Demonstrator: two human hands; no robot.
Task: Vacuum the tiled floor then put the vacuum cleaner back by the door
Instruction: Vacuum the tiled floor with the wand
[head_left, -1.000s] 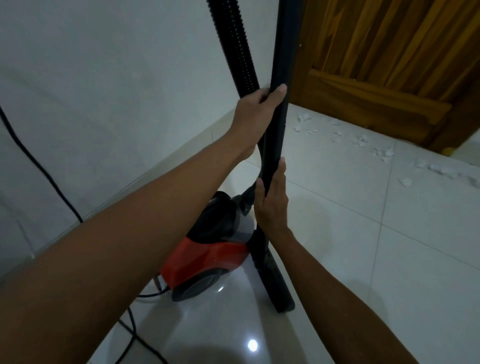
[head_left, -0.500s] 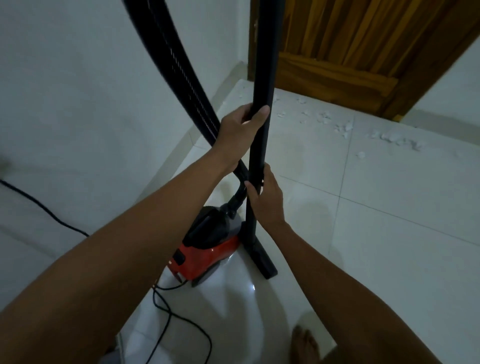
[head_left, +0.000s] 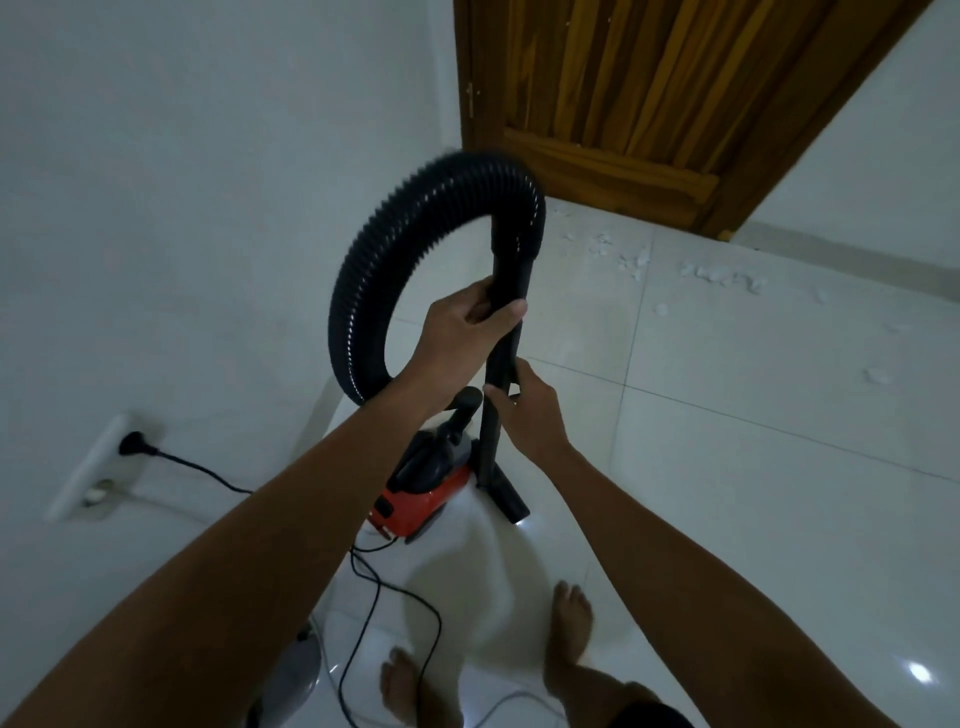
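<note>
A red and black vacuum cleaner (head_left: 421, 499) stands on the white tiled floor (head_left: 753, 467) beside the left wall. Its black wand (head_left: 497, 374) is upright, with the nozzle (head_left: 511, 501) resting on the tiles to the right of the body. A ribbed black hose (head_left: 363, 280) loops from the wand's top down to the body. My left hand (head_left: 462, 332) grips the wand near its top. My right hand (head_left: 530, 410) holds the wand lower down. White scraps (head_left: 717, 273) lie scattered on the tiles in front of the wooden door (head_left: 649, 104).
The black power cord (head_left: 363, 587) runs across the floor from the vacuum to a plug (head_left: 137, 446) in a wall socket at the left. My bare feet (head_left: 569, 623) stand just behind the vacuum. A white wall (head_left: 182, 182) closes the left side.
The view has pulled back and risen, so the hose's full loop, the wall socket and my feet now show. Both hands keep their grip on the upright wand.
</note>
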